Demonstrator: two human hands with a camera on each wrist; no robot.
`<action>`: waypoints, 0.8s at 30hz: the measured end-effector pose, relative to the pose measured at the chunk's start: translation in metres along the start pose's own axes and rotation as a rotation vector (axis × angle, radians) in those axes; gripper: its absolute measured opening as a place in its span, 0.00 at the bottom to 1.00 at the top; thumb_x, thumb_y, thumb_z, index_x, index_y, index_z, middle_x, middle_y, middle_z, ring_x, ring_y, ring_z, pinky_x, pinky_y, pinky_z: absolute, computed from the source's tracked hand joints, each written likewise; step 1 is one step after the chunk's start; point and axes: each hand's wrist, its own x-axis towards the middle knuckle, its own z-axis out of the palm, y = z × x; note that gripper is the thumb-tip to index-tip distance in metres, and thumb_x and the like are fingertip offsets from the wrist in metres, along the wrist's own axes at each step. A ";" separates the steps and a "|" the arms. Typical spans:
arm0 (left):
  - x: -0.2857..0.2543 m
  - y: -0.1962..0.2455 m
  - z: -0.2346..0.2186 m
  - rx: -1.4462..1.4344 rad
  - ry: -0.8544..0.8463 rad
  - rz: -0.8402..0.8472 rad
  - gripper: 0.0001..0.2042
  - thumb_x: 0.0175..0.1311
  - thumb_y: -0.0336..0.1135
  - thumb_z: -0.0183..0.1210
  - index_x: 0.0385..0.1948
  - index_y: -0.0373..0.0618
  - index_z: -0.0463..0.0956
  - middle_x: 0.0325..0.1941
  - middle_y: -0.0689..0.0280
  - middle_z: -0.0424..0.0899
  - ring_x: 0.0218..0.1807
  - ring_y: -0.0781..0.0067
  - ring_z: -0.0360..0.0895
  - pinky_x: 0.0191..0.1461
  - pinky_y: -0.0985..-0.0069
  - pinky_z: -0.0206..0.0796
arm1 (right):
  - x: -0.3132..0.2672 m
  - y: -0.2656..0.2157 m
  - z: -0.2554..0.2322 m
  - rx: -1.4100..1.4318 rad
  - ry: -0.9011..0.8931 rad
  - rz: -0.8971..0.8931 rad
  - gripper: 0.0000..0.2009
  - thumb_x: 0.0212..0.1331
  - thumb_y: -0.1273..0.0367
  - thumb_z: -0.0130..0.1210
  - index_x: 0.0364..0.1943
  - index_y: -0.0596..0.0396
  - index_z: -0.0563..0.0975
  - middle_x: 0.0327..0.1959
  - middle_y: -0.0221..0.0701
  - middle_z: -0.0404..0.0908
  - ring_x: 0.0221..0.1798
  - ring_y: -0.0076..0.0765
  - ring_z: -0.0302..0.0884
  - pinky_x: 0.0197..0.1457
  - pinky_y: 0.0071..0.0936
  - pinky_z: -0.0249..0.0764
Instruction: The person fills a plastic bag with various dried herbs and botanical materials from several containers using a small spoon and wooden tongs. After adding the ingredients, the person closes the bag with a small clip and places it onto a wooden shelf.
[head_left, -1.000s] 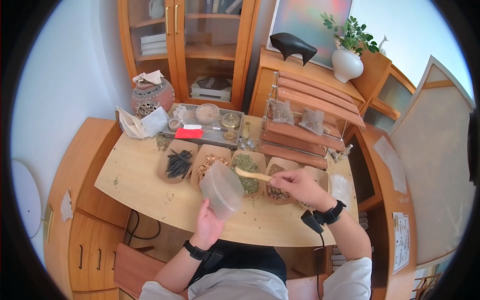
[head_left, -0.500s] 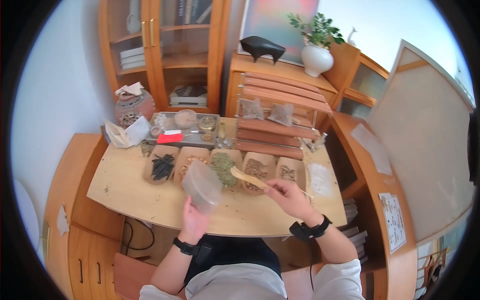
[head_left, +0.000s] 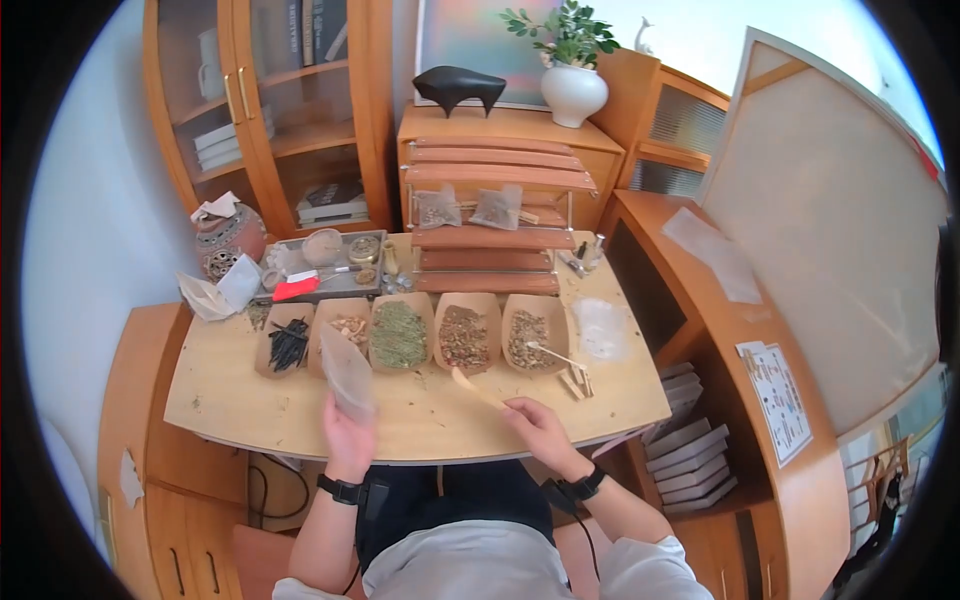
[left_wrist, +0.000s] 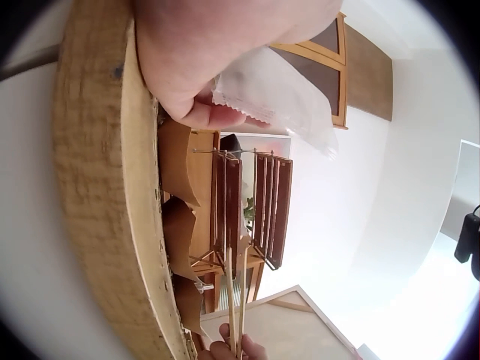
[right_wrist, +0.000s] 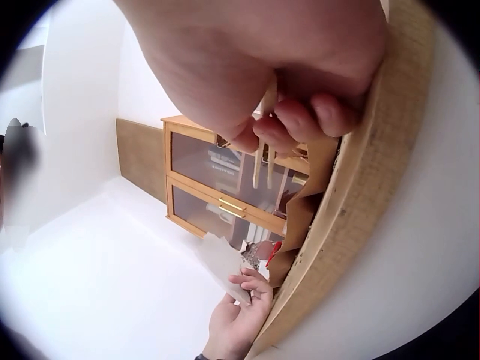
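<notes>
My left hand (head_left: 350,442) holds a translucent white sachet bag (head_left: 346,372) upright near the table's front edge. In the left wrist view the bag (left_wrist: 281,94) shows a serrated edge by the fingers. My right hand (head_left: 543,434) pinches light wooden tongs (head_left: 480,388), whose tips point left and forward; their two arms stand slightly apart in the left wrist view. Behind both hands is a row of brown paper trays, holding black strips (head_left: 288,344), pale chips (head_left: 350,328), green dried herb (head_left: 400,335), reddish-brown bits (head_left: 463,335) and tan bits (head_left: 528,338).
A slatted wooden rack (head_left: 490,238) with two filled sachets (head_left: 497,207) stands behind the trays. Left of it is a grey tray (head_left: 377,292) of small vessels, with a red packet (head_left: 296,288). Clear plastic bags (head_left: 602,328) and small wooden pieces (head_left: 577,383) lie at right.
The head view has swung right. My right hand has drawn the tongs back from over the trays toward the table's front edge. The sachet bag in my left hand has turned and looks narrower.
</notes>
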 end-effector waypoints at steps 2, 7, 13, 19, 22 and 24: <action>-0.003 0.003 -0.004 -0.039 0.038 -0.003 0.18 0.78 0.49 0.42 0.58 0.52 0.71 0.47 0.66 0.80 0.42 0.72 0.75 0.45 0.72 0.67 | -0.001 0.012 0.000 0.004 -0.005 -0.021 0.11 0.72 0.67 0.55 0.50 0.60 0.79 0.30 0.18 0.76 0.32 0.11 0.66 0.35 0.14 0.63; 0.001 -0.001 -0.026 -0.032 -0.247 -0.019 0.17 0.77 0.50 0.41 0.53 0.53 0.73 0.42 0.65 0.79 0.31 0.72 0.71 0.41 0.72 0.64 | -0.007 0.019 -0.003 -0.033 0.052 -0.083 0.11 0.70 0.69 0.58 0.50 0.61 0.79 0.28 0.17 0.76 0.30 0.10 0.64 0.33 0.14 0.61; -0.006 -0.003 -0.010 0.002 -0.127 0.041 0.19 0.78 0.50 0.41 0.58 0.51 0.70 0.38 0.64 0.77 0.29 0.73 0.69 0.40 0.72 0.63 | -0.009 0.008 -0.006 0.049 0.030 -0.046 0.11 0.69 0.69 0.59 0.50 0.61 0.79 0.28 0.17 0.76 0.30 0.10 0.63 0.33 0.14 0.60; -0.009 -0.003 -0.011 0.031 -0.095 0.090 0.21 0.77 0.50 0.43 0.63 0.49 0.67 0.38 0.65 0.75 0.30 0.74 0.70 0.41 0.73 0.62 | -0.008 0.009 -0.011 0.098 -0.049 -0.026 0.11 0.69 0.70 0.59 0.50 0.61 0.79 0.29 0.18 0.78 0.30 0.10 0.65 0.33 0.14 0.60; -0.011 -0.003 -0.007 0.051 -0.092 0.097 0.20 0.77 0.51 0.42 0.59 0.49 0.69 0.38 0.65 0.75 0.31 0.74 0.70 0.41 0.72 0.62 | -0.008 0.010 -0.013 0.114 -0.059 -0.023 0.10 0.69 0.71 0.58 0.50 0.61 0.79 0.29 0.19 0.78 0.31 0.11 0.65 0.33 0.14 0.61; -0.006 -0.007 -0.016 0.044 0.024 0.090 0.20 0.77 0.52 0.42 0.57 0.50 0.70 0.38 0.65 0.76 0.31 0.73 0.70 0.41 0.72 0.62 | -0.008 0.011 -0.015 0.078 -0.056 -0.013 0.10 0.69 0.71 0.58 0.50 0.61 0.79 0.30 0.19 0.79 0.31 0.11 0.66 0.34 0.13 0.62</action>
